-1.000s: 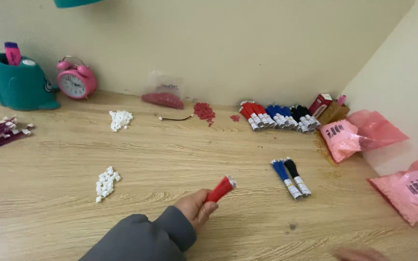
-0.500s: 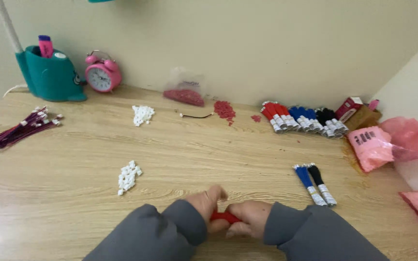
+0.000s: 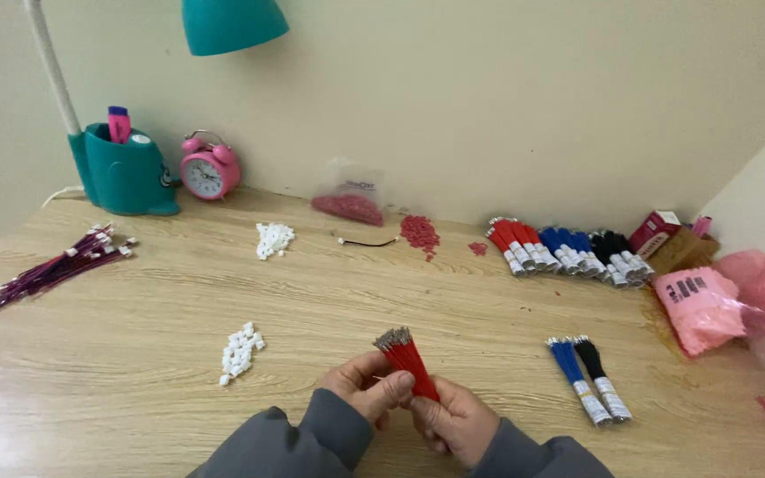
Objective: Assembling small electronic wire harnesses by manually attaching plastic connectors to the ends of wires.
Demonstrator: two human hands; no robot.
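Note:
Both my hands hold a bundle of red wires (image 3: 407, 358) with metal tips pointing up and away, just above the wooden desk (image 3: 382, 292). My left hand (image 3: 363, 386) pinches the bundle from the left with thumb and fingers. My right hand (image 3: 453, 423) grips its lower end. A small pile of white connectors (image 3: 239, 351) lies to the left of my hands. A blue and a black wire bundle (image 3: 590, 377) lie to the right.
At the back stand a teal lamp base with pens (image 3: 123, 168), a pink alarm clock (image 3: 209, 166), a bag of red parts (image 3: 348, 202), loose red parts (image 3: 420, 233) and red, blue and black wire bundles (image 3: 568, 249). Purple wires (image 3: 50, 270) lie left. Pink bags (image 3: 719, 301) sit right.
A second ago only my left hand held the red bundle low over the desk. My right hand joined it, and the bundle is now raised upright between both hands.

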